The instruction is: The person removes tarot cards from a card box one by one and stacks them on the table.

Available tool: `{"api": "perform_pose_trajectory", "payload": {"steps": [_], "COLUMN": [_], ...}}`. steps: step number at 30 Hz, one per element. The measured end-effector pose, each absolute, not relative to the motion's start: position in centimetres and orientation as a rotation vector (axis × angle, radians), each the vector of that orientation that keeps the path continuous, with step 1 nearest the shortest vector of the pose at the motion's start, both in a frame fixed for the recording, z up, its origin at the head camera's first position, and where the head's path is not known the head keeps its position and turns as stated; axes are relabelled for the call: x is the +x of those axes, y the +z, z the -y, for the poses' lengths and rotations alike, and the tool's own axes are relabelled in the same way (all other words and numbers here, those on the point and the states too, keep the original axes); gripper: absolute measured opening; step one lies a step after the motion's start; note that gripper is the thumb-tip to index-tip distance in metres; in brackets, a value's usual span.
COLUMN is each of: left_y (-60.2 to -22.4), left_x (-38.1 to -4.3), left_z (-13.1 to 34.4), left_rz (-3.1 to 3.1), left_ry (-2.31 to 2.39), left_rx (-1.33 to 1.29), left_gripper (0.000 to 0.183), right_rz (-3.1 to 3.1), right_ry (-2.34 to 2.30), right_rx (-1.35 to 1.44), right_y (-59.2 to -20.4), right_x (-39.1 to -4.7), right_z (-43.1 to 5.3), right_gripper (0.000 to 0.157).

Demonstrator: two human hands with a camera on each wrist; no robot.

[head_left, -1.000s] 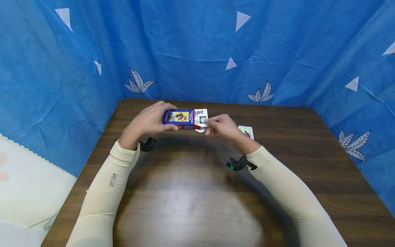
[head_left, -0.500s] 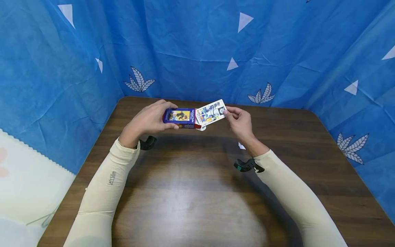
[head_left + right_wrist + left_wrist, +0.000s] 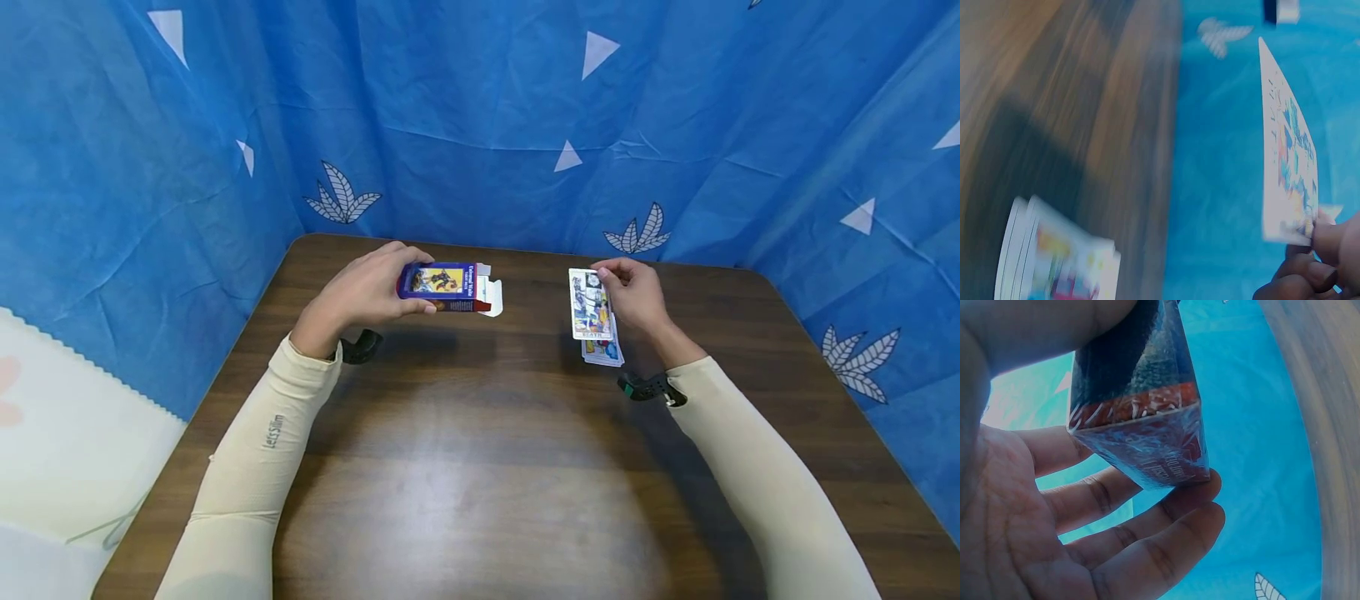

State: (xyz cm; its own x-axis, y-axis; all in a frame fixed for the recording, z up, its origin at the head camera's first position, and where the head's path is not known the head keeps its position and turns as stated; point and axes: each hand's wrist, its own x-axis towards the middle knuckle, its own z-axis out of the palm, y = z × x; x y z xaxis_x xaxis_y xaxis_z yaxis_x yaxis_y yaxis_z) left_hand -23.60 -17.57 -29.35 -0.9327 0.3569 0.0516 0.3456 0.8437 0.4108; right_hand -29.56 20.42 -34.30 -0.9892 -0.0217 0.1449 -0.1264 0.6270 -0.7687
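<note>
Through the head camera I had the two hands well apart, each occupied. The left hand (image 3: 363, 287) was clamped round the Universal Waite tarot box (image 3: 438, 282), thumb along the near side and fingers over the far side, picture face up. The box's mouth pointed towards the right hand (image 3: 637, 298), its white flaps (image 3: 491, 296) unfolded. From the left wrist I saw the box's closed end in wrinkled, shiny film, raised off the table (image 3: 450, 475).

The right hand pinched the Death card (image 3: 588, 304) by one corner, between thumb and fingers. I had that card in the air, tilted and face showing; from the head it overlapped a small pile of cards (image 3: 603, 353), while my right wrist view put a gap between them. The pile lay face up on the table, its edges uneven. A blue curtain (image 3: 480, 108) hung behind the table.
</note>
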Motion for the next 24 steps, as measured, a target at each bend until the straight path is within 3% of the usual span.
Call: {"api": "perform_pose_trajectory", "payload": {"steps": [11,24], "left_y": [-29.3,-29.4], "left_x": [-23.6,-23.6], "left_z": [17.5,17.5], "left_rz": [-2.974,-2.99], "left_ry": [0.647,0.63], "left_rx": [0.557,0.552], "left_gripper": [0.075,0.076], "right_rz": [3.058,3.199], "right_ry": [0.956,0.717], "right_rx": [-0.012,0.013], "right_y": [-38.5,-40.5], "right_x": [-31.4,-32.1], "right_z": [-25.0,-25.0], "right_gripper": [0.029,0.021]}}
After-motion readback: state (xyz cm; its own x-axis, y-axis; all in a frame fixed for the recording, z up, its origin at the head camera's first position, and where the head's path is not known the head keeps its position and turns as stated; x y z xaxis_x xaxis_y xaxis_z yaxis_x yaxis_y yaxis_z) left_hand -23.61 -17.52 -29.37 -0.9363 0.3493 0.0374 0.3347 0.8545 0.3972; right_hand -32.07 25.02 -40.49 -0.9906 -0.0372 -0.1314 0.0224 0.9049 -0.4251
